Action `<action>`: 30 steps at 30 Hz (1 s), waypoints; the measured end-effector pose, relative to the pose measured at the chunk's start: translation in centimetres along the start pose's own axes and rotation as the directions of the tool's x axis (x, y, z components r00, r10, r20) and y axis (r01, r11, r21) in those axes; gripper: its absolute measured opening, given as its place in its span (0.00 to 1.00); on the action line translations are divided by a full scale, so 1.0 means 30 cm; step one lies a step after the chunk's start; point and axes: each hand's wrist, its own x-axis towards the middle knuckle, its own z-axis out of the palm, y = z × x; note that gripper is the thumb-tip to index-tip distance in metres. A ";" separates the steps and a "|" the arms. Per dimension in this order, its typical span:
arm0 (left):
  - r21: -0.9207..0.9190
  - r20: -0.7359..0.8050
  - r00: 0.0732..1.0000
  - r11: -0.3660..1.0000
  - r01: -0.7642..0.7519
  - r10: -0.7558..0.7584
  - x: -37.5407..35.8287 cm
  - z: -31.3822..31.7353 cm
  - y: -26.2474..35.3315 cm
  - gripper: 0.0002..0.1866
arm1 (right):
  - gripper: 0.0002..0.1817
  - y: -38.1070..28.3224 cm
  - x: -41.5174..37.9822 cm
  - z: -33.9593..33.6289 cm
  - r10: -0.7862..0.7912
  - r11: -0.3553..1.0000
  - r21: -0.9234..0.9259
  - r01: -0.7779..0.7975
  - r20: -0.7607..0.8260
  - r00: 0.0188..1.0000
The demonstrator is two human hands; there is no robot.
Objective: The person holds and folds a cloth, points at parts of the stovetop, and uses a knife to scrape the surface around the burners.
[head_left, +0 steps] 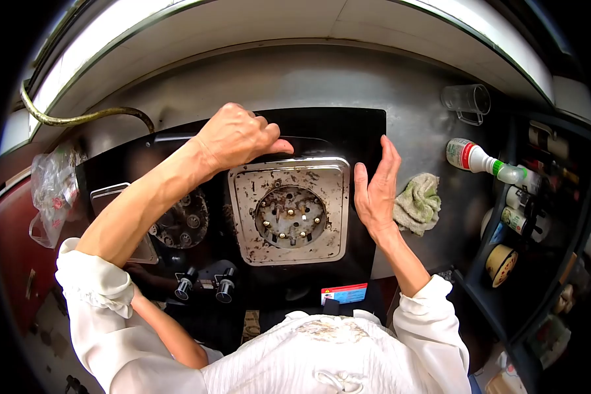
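Note:
Over the back left corner of a square metal burner tray (pixel 289 256), my left hand (pixel 240 136) is closed, with its thumb stretched out to the right. Its curled fingertips are turned away, so I cannot tell what they hold. My right hand (pixel 376 190) is open, fingers together and stretched out, beside the tray's right edge. Brown and black stains mark the tray, and its round middle opening frames a dirty burner (pixel 290 217). The tray lies on a black glass gas stove (pixel 368 121).
A crumpled cloth (pixel 418 203), a spray bottle (pixel 473 156) and a clear mug (pixel 466 102) lie to the right. A dark shelf (pixel 538 262) holds jars. Knobs (pixel 224 285) stand at the front; a second burner (pixel 184 220) and plastic bag (pixel 54 190) are left. Another forearm (pixel 171 335) shows below my left sleeve.

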 end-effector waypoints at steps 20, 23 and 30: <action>-0.198 0.281 0.956 0.970 0.139 -0.079 0.029 -0.031 0.011 0.33 | 0.36 -0.003 0.003 -0.001 -0.007 1.000 -0.008 0.007 -0.002 1.000; -0.239 0.263 0.958 0.954 0.181 -0.116 0.043 -0.029 -0.013 0.34 | 0.36 -0.003 0.004 -0.003 -0.005 1.000 -0.010 0.005 0.002 1.000; -0.056 0.186 0.981 0.997 0.060 -0.049 0.021 -0.045 -0.034 0.31 | 0.37 0.000 0.005 -0.006 -0.018 1.000 -0.012 0.018 0.005 1.000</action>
